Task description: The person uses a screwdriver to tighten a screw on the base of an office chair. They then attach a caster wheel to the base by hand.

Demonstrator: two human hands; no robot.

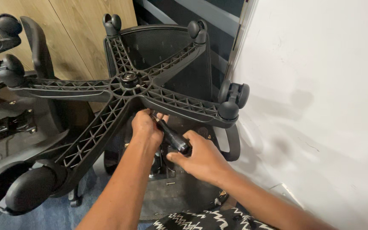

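Under chair base [120, 91]: left hand [146, 126] curled on black cylinder [173, 137]; right hand [203, 157] closed around its lower end.

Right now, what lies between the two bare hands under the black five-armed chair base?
In the head view, a black cylindrical tool bridges the left hand and right hand.

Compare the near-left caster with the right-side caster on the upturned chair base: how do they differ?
The near-left caster looms large at the camera's lower left; the right-side caster looks smaller, beside the white wall. The near-left caster shows a smooth rounded hood; the right-side caster shows its twin wheels with a gap between. Both are black and sit at arm ends of the star base.
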